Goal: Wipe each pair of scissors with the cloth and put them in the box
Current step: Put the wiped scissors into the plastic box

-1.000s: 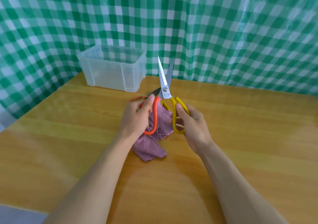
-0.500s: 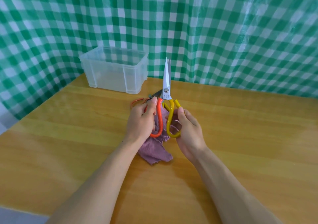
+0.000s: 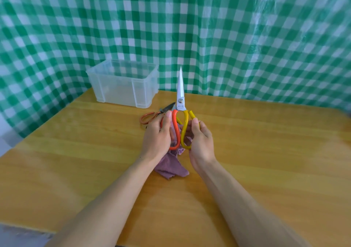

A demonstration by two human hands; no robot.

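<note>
Pressing the handles together had been the work of the last second. The blades of the large scissors had stood apart in a narrow V a second earlier and had nearly met half a second earlier. They were now brought fully together into one upright point. The pair was held above the table, tip up, in front of the box.

The orange handle was gripped by the left hand, with the thumb laid along it. The yellow handle was pinched by the right hand between thumb and curled fingers. Both hands were thus clamped on the same pair, close together, with the handle loops almost touching.

The purple cloth was seen under and behind the hands, its loose end trailing on the table toward the person. Whether it was held by the left fingers could not be told. The small scissors, red-handled with dark blades, were left lying on the table just beyond the left hand, between it and the box. The box, of clear plastic, stood at the far left of the table against the checked sheet, and nothing could be made out inside it.

With the blades closed, the pair was judged safer to turn over or lay down. Its wiping was judged either finished or about to be taken up on the outer faces. No pair had yet been put in the box, so most of the task was judged to remain.
</note>
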